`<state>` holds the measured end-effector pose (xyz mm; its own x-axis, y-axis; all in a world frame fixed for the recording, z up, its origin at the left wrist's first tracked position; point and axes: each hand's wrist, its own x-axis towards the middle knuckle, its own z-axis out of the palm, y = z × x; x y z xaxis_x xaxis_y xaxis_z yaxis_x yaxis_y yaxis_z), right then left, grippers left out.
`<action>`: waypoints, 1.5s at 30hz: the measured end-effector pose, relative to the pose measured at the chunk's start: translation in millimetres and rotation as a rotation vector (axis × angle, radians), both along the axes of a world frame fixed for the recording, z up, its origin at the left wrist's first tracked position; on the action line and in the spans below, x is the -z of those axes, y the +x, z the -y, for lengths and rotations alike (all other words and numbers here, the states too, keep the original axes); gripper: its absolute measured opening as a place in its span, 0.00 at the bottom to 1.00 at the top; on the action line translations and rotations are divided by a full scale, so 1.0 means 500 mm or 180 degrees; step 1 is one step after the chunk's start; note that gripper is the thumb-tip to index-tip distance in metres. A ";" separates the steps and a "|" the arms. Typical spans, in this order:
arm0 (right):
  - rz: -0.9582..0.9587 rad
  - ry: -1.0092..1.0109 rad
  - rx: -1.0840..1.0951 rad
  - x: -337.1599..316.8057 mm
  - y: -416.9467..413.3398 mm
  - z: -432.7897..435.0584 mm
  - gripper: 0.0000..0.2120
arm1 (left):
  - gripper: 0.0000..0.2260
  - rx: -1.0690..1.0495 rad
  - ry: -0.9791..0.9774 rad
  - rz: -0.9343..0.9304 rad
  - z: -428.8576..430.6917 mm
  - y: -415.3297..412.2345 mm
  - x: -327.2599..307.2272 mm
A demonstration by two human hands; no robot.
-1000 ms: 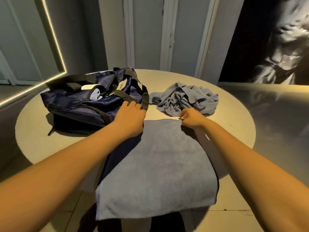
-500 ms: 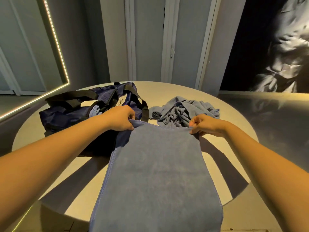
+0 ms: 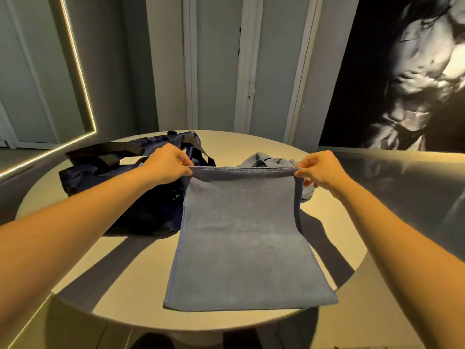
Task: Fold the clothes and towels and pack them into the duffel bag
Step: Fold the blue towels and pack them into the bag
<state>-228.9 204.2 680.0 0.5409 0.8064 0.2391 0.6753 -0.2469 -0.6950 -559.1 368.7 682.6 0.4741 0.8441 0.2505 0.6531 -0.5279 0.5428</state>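
Head view: the blue towel (image 3: pixel 241 235) is held up by its 2 far corners, pinched by the left hand (image 3: pixel 168 164) and the right hand (image 3: pixel 317 170); its near edge lies on the round table (image 3: pixel 120 268). The duffel bag (image 3: pixel 120 177) is left of the towel, crumpled clothes (image 3: pixel 266 161) behind it

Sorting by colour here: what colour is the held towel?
Plain greyish blue towel, clearest in the head view.
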 end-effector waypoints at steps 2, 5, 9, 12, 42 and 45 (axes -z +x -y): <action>-0.0249 0.0243 0.0050 0.003 -0.018 0.038 0.03 | 0.05 0.0054 -0.0084 0.0259 0.029 -0.018 -0.006; -0.0926 0.0683 0.0071 0.027 -0.055 0.107 0.01 | 0.06 0.0134 -0.0261 0.0547 0.094 -0.047 -0.001; -0.1257 0.0874 0.0022 0.078 -0.109 0.193 0.02 | 0.08 0.0262 -0.0382 0.0829 0.189 -0.092 0.031; -0.1288 0.0898 -0.0114 0.112 -0.128 0.248 0.03 | 0.10 0.0441 -0.0224 0.0805 0.240 -0.126 0.069; -0.1199 0.0529 -0.0619 0.266 -0.158 0.386 0.10 | 0.09 0.1172 -0.0044 0.0836 0.350 -0.226 0.282; -0.1055 0.0428 -0.0627 0.268 -0.154 0.385 0.09 | 0.10 0.1227 -0.0030 0.0808 0.348 -0.227 0.286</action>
